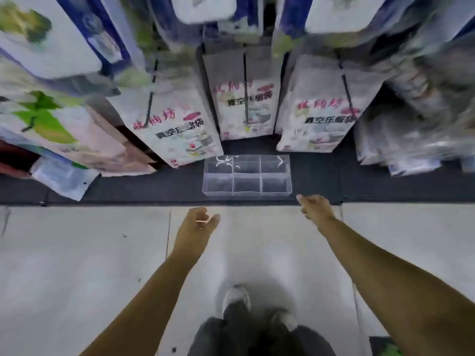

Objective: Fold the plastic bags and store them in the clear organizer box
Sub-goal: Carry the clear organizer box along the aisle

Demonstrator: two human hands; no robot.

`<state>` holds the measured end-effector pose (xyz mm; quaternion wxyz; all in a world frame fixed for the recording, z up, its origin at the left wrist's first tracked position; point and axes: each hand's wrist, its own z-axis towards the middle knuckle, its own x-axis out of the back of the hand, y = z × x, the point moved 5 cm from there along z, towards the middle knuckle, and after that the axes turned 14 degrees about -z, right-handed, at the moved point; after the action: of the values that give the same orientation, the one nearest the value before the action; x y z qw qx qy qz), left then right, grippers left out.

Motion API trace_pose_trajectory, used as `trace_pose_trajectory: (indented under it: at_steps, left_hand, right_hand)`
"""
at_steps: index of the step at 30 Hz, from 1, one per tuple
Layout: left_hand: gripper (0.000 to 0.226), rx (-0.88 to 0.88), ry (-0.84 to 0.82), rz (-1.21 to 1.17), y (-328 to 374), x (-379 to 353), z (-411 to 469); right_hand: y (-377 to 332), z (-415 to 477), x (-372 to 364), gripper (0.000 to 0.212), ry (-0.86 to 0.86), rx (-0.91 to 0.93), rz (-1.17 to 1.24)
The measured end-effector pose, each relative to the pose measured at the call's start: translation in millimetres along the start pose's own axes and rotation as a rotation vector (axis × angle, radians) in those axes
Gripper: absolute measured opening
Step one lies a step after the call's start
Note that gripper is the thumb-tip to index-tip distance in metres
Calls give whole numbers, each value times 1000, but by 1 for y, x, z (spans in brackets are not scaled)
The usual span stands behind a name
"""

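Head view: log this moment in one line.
left hand: open, empty | right hand: open, empty | clear plastic six-compartment organizer box: on dark mat, looks empty

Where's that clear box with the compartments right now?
In the head view, the box sits mid-frame on the dark mat, in front of the printed packs and just beyond the right hand.

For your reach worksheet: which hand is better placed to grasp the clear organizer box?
Probably the right hand: it hovers by the near right corner of the clear organizer box; the left hand is farther back.
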<state>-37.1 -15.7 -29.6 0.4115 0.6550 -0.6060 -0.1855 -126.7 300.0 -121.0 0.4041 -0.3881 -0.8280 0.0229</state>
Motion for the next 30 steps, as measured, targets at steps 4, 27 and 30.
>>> trace_pose_trajectory:
  at_steps: [4,27,30]
  left_hand:
    - [41,7,-20,37,-50,-20,61]
    - [36,-62,-204,265,30,-31,-44]
    - [33,-134,-288,281,97,-29,-105]
  right_hand:
    - [1,79,-50,39,42,-17,-9]
    - [54,-106,23,24,-148,-379,986]
    - [67,-197,87,18,-113,-354,1092]
